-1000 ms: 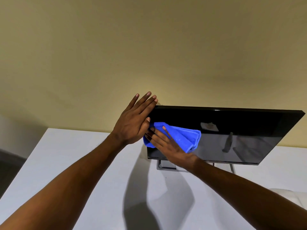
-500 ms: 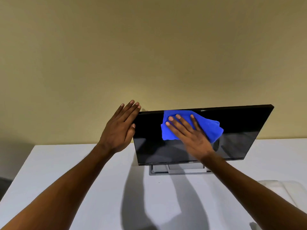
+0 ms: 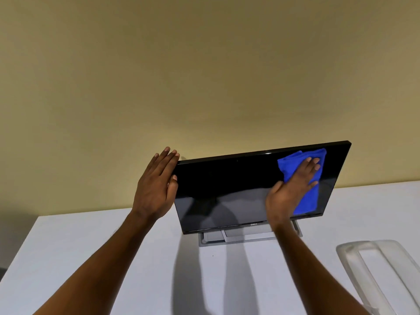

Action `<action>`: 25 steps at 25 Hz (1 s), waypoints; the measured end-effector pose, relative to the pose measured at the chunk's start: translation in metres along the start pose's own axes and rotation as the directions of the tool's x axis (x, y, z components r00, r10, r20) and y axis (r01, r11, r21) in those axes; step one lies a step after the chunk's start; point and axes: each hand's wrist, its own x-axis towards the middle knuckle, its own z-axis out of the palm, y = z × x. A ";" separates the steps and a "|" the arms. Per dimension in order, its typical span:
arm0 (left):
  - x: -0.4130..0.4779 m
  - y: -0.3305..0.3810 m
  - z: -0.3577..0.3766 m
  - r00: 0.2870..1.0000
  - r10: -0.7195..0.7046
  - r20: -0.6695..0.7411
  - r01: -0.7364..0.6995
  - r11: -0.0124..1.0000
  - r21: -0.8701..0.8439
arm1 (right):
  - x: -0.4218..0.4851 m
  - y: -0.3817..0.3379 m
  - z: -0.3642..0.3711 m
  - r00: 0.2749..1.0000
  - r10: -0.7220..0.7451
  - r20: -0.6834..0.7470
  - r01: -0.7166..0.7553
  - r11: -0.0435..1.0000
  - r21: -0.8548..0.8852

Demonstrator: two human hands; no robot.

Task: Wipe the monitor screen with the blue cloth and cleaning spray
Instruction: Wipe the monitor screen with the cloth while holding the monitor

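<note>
The left hand [image 3: 156,189] stands flat and open, fingers together, its palm against the monitor's [image 3: 227,189] edge at nine o'clock on the panel, grasping nothing; in my judgement it braces the display so it does not swivel or tip under the wiping pressure. The right hand [image 3: 293,187] is spread open and pressed flat on the blue cloth [image 3: 306,201], pinning it against the glass rather than clutching it, which spreads the force and keeps a wide patch of fabric in contact. The cloth sits folded at about two o'clock on the dark screen, close under the top edge and trailing down toward the lower bezel near the right side. No spray bottle is in view, so I cannot tell where it is.

The monitor leans back on a low grey stand [image 3: 238,238], which rests on a plain white table [image 3: 91,258]. At four o'clock in the frame a clear plastic object [image 3: 372,264] lies on the table, well apart from the stand. Behind everything rises a bare yellowish wall [image 3: 204,76]; both arms throw shadows across the tabletop
</note>
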 end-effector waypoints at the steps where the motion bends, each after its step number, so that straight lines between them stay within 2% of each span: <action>1: -0.001 0.003 0.001 1.000 -0.019 -0.012 0.018 1.000 -0.012 | -0.010 -0.013 0.005 1.000 0.002 0.008 -0.002 1.000 -0.017; 4: -0.001 0.007 0.001 0.999 -0.036 -0.020 0.036 0.999 -0.024 | -0.041 -0.040 0.018 0.991 -0.118 0.067 0.125 0.987 -0.098; 6: -0.002 0.005 0.001 0.999 -0.033 -0.015 0.033 0.999 -0.015 | -0.058 -0.049 0.026 0.942 -0.317 0.110 0.331 0.933 -0.142; 8: -0.003 0.004 0.001 0.999 -0.036 -0.017 0.036 0.999 -0.014 | -0.068 -0.054 0.030 0.804 -0.574 0.157 0.594 0.785 -0.174; 10: -0.005 0.004 0.001 0.999 -0.040 -0.024 0.040 0.999 -0.026 | -0.061 -0.056 0.026 0.645 -0.738 0.200 0.764 0.622 -0.172; 11: -0.006 0.004 0.002 0.999 -0.038 -0.028 0.037 0.999 -0.030 | -0.051 -0.056 0.020 0.604 -0.769 0.208 0.797 0.583 -0.158; 13: -0.005 0.005 0.001 0.999 -0.035 -0.033 0.034 0.999 -0.022 | -0.026 -0.053 0.007 0.577 -0.794 0.190 0.816 0.554 -0.163; 16: 0.000 0.007 0.001 0.998 -0.054 -0.031 0.054 0.998 -0.018 | 0.016 -0.033 -0.014 0.643 -0.754 0.131 0.764 0.622 -0.172; 20: 0.007 0.007 0.002 0.997 -0.066 -0.027 0.066 0.998 -0.016 | 0.059 0.012 -0.044 0.793 -0.604 0.080 0.609 0.780 -0.144; 23: 0.008 0.010 0.003 0.998 -0.044 -0.034 0.045 0.998 0.042 | 0.079 0.050 -0.056 0.903 -0.427 -0.054 0.424 0.903 -0.063; 25: 0.012 0.016 0.004 1.000 -0.011 -0.027 0.013 0.997 0.079 | 0.081 0.062 -0.053 0.967 -0.216 -0.136 0.230 0.968 0.097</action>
